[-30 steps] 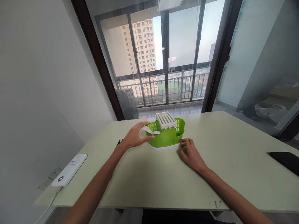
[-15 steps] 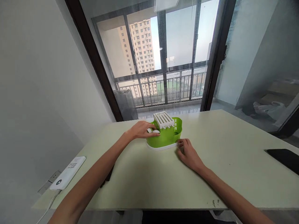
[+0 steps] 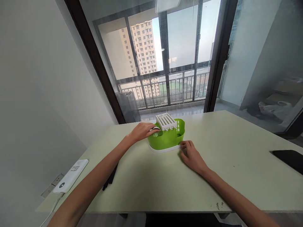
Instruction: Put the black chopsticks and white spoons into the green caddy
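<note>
A bright green plastic caddy stands on the table on a white base tray. A slotted white rack rests across its top. My left hand is at the caddy's left compartment, its fingers closed on a small white rounded piece at the rim. The fingers partly cover this piece, and its kind is unclear. More white shows inside that compartment below. My right hand rests on the table at the caddy's right end. Its fingertips touch the base tray, with the thumb apart from the curved fingers.
A white power bank-like device with a cable lies on the table's left. Black sticks lie partly behind my left forearm. A dark flat object is at the right edge. Beyond the table stands a glass door.
My left hand has lifted slightly with the white piece, which now sits higher at the rim and uncovers more of the left compartment. My right hand stays at the base tray.
</note>
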{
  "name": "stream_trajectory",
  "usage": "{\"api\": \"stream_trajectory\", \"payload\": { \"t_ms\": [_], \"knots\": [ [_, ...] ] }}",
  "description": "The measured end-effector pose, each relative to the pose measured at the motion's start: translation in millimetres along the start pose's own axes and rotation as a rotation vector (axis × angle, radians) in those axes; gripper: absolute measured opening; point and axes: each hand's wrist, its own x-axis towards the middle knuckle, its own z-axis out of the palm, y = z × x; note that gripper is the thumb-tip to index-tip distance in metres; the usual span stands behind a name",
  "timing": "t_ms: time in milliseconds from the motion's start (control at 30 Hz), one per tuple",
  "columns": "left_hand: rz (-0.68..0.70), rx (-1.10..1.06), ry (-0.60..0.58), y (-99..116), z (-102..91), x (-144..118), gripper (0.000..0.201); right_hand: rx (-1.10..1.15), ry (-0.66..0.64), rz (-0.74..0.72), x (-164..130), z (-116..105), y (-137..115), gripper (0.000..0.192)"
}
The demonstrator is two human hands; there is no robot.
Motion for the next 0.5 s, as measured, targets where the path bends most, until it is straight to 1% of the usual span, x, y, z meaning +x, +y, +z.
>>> {"api": "stream_trajectory", "payload": {
  "t_ms": [133,233,367,500],
  "knots": [
    [-0.036,0.051,0.062,-6,5.5,-5,0.046,0.0,0.001,0.0,0,-1,-2,0.032],
    [-0.071,0.15,0.099,-10,9.2,-7,0.048,0.003,0.005,-0.002,0,-1,-2,0.032],
    [-0.069,0.261,0.099,-13,11.0,-9,0.048,0.007,0.011,-0.003,0,-1,-2,0.032],
    [-0.044,0.288,0.097,-14,11.2,-6,0.048,0.007,0.011,-0.005,0,0,-1,0.033]
  ]
}}
